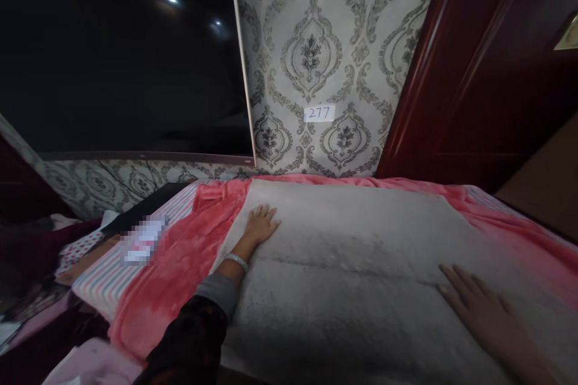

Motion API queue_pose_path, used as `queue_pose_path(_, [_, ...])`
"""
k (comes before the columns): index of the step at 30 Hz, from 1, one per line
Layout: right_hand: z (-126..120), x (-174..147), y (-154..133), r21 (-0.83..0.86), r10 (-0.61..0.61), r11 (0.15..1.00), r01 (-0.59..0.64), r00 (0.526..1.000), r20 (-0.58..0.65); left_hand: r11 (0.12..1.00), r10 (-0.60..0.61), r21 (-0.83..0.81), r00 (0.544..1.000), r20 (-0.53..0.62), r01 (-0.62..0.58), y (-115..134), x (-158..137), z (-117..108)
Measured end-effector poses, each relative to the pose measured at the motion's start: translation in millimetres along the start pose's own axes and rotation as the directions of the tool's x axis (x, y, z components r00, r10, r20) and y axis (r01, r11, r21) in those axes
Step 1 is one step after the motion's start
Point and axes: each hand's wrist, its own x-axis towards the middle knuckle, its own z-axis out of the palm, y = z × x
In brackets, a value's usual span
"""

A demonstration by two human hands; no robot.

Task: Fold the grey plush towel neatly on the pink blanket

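Note:
A large grey-white sheet [334, 222], with a dark crease running across its middle, lies spread over a pink plush blanket [171, 271]. Whether it is cloth or paper I cannot tell. On the sheet's upper left part my left hand [262, 224] rests flat, fingers apart, a bracelet at its wrist. My right hand [481, 310] lies over the right side of the sheet near the crease. Its fingers are stretched out and slightly blurred. Neither hand holds anything.
Striped bedding [102, 286] shows under the blanket, with a blurred-out item [143, 242] on it. Piled clothes [81, 249] lie at the left. Behind stand a patterned wall [311, 60] with a "277" label [320, 112], a large dark screen [121, 66] and a dark red door [474, 72].

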Motion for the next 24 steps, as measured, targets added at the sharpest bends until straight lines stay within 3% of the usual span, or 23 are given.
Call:
queue_pose_path(6, [-11,2,-14,-0.011,0.032,0.999,-0.032,0.999,0.041,0.988,-0.152,0.039,0.988,-0.016,0.153,-33,-2,-6])
queue_pose_path(12, [-39,6,-41,-0.077,0.105,0.993,-0.094,0.981,0.16,0.954,-0.278,0.09,0.956,-0.096,0.286,-20,-1,-21])
queue_pose_path(16, [-55,18,-51,-0.081,0.158,0.986,-0.143,0.959,0.234,0.994,-0.086,0.066,0.993,-0.08,0.091,-1,18,-23])
queue_pose_path(19, [-64,38,-57,-0.024,0.128,0.992,-0.126,0.959,0.252,0.997,0.053,0.05,0.998,-0.02,-0.052,16,37,-17])
queue_pose_path(24, [-63,83,-60,0.032,-0.052,0.998,0.046,0.968,0.245,0.993,0.088,0.085,0.996,-0.01,-0.086,29,58,-7])
